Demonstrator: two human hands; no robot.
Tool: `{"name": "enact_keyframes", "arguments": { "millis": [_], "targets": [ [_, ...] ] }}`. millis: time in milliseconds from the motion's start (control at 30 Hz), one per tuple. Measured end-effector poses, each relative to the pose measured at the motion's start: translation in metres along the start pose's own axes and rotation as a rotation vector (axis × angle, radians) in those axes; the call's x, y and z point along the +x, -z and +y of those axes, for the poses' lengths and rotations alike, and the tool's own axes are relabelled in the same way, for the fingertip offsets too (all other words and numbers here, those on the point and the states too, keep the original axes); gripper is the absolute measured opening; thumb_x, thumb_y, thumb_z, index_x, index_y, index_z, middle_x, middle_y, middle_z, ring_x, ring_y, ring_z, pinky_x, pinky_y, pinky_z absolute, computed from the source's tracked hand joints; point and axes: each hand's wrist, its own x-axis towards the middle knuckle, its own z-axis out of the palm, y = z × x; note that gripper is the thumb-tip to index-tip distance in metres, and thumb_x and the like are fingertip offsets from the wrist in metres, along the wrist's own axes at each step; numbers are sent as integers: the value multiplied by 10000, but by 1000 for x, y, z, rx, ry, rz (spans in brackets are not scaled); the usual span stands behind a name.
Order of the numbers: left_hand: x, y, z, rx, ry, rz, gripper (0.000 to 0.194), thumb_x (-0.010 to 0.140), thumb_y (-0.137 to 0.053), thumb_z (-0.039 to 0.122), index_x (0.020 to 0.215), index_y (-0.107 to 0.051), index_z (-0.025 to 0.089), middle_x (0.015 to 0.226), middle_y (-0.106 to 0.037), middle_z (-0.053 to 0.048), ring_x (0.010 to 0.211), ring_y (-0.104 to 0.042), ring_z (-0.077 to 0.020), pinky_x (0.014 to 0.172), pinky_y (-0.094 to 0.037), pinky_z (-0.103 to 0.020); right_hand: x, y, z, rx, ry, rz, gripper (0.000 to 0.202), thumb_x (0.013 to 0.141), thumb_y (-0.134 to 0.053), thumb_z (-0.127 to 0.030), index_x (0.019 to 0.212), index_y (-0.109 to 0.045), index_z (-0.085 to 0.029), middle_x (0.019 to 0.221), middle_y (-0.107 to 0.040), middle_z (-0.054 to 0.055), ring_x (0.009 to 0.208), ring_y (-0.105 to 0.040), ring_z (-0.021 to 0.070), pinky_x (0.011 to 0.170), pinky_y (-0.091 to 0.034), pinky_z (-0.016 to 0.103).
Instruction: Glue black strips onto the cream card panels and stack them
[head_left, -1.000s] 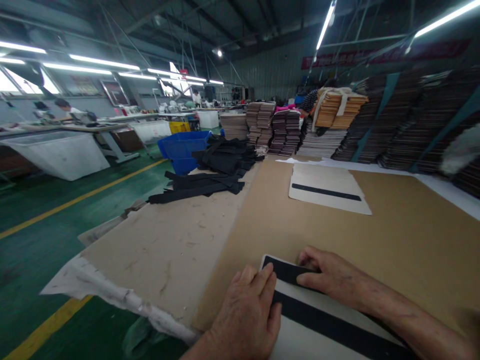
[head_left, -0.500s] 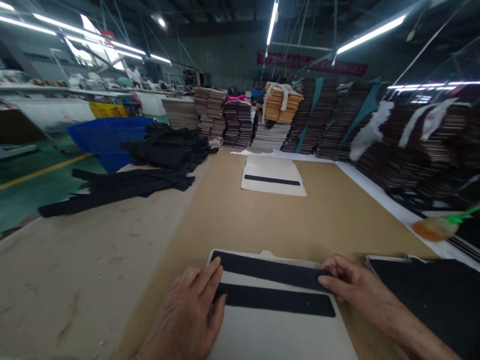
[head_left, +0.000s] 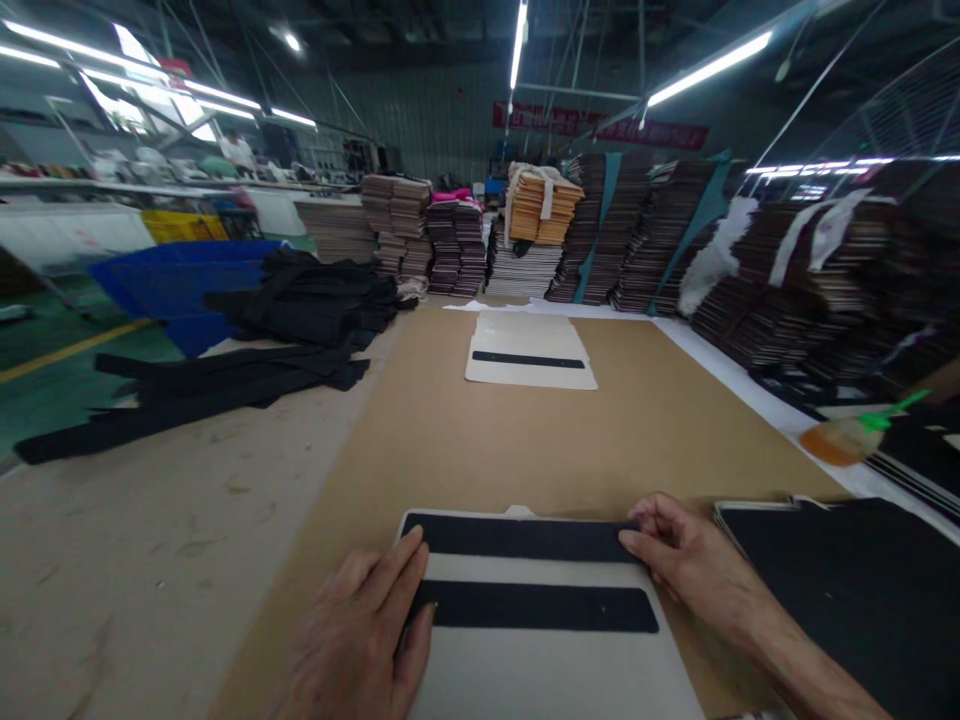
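A pale board (head_left: 555, 670) with a small tab on its far edge lies in front of me. Two black fabric strips cross it: the upper strip (head_left: 517, 537) along the far edge, the lower strip (head_left: 540, 606) just nearer to me and roughly parallel. My left hand (head_left: 367, 625) rests with fingers stretched out, its fingertips on the left end of the upper strip and its thumb by the left end of the lower one. Between thumb and fingers, my right hand (head_left: 679, 555) pinches the right end of the upper strip.
Farther up the brown table cover (head_left: 480, 440) lies another pale board (head_left: 525, 375) with one black strip. Black strips (head_left: 315, 300) are heaped at left by a blue bin (head_left: 180, 290). At right are a black panel (head_left: 847, 590) and a bottle of orange liquid (head_left: 836, 443). Stacked panels (head_left: 630, 230) line the back.
My right hand has swung the right end of the upper strip toward the far edge, so it now lies straighter and level with the lower strip. My left hand stays on the left end.
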Motion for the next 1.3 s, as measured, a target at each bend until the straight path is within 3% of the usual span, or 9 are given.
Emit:
{"name": "enact_keyframes", "arguments": {
  "millis": [267,633,933,1100,1233,1300],
  "targets": [
    [2,0,-1,14,-40,2,425,860,-533,326,1205,-635,98,1273,-637,-116,961,-596,-277,804,-555,-437,5,-7,13,-212,45,94,150,817,-529,-383,848,-500,-240,676,-526,-31,629,-510,158,601,-390,287],
    [0,-4,-4,6,-50,47,438,845,-550,351,1206,-631,116,1268,-640,-109,956,-601,-288,799,-529,-439,2,-11,4,-268,28,155,139,802,-533,-370,835,-519,-236,661,-560,-28,607,-536,161,582,-372,282],
    [1,-6,-4,13,-67,37,434,852,-536,344,1198,-636,101,1265,-641,-118,954,-600,-279,806,-527,-432,0,-10,-6,-349,17,118,83,834,-519,-313,813,-510,-233,653,-559,-26,607,-542,163,585,-374,284],
    [-1,-1,-4,15,-36,-12,445,873,-526,380,1219,-632,122,1288,-629,-110,987,-604,-275,840,-532,-428,-1,-10,-5,-537,224,118,64,871,-496,-202,840,-551,-215,883,-606,40,777,-594,179,737,-445,304],
    [14,18,5,19,-23,-159,523,911,-485,466,1298,-580,129,1258,-640,-152,1039,-614,-307,850,-536,-456,-6,-18,-21,-817,377,-1,311,837,-372,0,908,-620,-175,933,-630,89,845,-622,214,798,-482,349],
    [30,29,14,38,-21,-261,633,883,-498,583,1366,-520,175,1184,-666,-185,1025,-622,-347,824,-529,-498,-11,-26,-36,-1023,425,-54,462,770,-366,66,1068,-637,-161,950,-647,116,865,-637,254,752,-505,370]
  ]
}}
